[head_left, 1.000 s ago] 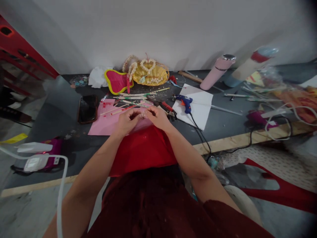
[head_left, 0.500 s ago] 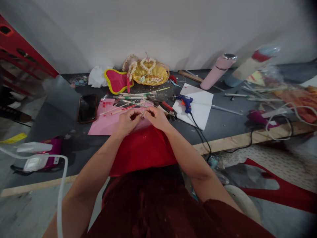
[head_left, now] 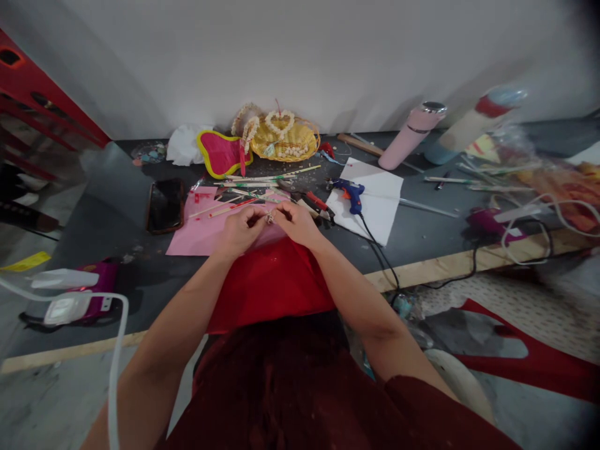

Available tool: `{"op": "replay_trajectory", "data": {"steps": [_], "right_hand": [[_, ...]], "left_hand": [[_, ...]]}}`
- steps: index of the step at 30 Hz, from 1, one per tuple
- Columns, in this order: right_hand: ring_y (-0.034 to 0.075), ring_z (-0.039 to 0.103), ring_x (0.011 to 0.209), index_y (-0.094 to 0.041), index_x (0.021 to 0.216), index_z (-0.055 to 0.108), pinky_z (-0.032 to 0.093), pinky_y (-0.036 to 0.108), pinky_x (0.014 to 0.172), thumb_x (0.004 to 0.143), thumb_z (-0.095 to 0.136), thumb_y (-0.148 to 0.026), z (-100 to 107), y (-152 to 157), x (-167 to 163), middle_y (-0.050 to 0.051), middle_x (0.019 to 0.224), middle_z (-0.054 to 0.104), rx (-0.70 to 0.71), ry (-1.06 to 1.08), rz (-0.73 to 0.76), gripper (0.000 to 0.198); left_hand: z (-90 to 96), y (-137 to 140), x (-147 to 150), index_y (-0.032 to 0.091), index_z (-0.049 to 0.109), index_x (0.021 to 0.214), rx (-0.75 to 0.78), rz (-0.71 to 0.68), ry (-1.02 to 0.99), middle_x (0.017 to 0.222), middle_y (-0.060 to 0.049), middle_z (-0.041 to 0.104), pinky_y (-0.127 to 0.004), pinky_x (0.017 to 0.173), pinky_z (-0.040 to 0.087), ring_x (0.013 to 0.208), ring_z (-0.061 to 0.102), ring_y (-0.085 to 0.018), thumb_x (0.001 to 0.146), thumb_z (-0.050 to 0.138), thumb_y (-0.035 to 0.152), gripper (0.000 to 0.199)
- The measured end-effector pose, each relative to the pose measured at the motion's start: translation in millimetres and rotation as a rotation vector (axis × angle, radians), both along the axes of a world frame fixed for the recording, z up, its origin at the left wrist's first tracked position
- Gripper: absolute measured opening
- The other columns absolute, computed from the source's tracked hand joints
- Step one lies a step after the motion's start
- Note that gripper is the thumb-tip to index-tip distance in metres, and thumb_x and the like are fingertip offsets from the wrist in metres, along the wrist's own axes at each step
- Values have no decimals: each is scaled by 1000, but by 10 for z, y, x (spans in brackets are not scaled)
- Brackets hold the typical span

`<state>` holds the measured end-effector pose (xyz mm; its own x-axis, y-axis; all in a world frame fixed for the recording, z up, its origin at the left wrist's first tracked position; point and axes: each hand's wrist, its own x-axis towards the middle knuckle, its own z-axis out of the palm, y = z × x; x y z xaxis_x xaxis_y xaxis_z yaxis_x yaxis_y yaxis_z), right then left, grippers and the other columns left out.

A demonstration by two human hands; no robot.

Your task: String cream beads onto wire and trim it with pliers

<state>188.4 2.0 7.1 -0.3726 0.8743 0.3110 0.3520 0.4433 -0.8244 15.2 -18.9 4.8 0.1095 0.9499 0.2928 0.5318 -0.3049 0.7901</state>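
Observation:
Fingertip to fingertip, my left hand [head_left: 244, 229] and my right hand [head_left: 297, 222] pinch a small pale beaded piece [head_left: 269, 217] between them. Its exact shape is too small to make out. Both hands are closed over the near edge of a pink sheet [head_left: 199, 228]. Red cloth [head_left: 274, 284] lies just below them, between my forearms. Beyond my fingers lie several thin striped sticks [head_left: 255, 184]. Red-handled pliers [head_left: 319, 205] rest just past my right hand.
A blue glue gun [head_left: 349, 192] lies on white paper [head_left: 387, 187], its cord trailing over the table edge. Behind are a gold basket [head_left: 300, 134] with beaded strings and a pink bottle [head_left: 412, 136]. A phone [head_left: 165, 206] and a purple power strip [head_left: 100, 294] sit left.

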Motion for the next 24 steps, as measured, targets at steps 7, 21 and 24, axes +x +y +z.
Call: {"op": "replay_trajectory", "data": {"steps": [7,21,24], "right_hand": [[15,55,71,-19,88,62,41,26,67,90,46,-32,-42,35,4,2,80,64,98,-161,-81,20],[37,38,114,-19,104,63,40,53,87,83,59,-30,-2,125,379,15,124,51,179,-669,-560,24],[37,39,112,-18,105,62,41,54,85,83,59,-35,-61,161,431,18,121,52,122,-715,-544,28]], "left_hand": [[-5,19,-29,19,67,86,-9,25,62,80,-1,70,-24,62,44,66,59,-12,81,57,32,17],[68,28,-21,17,64,78,-67,175,-163,66,0,66,-21,55,43,54,53,-8,79,59,28,12],[107,34,-23,17,61,73,-98,197,-242,61,1,63,-20,48,39,48,48,-7,80,58,30,14]]}}
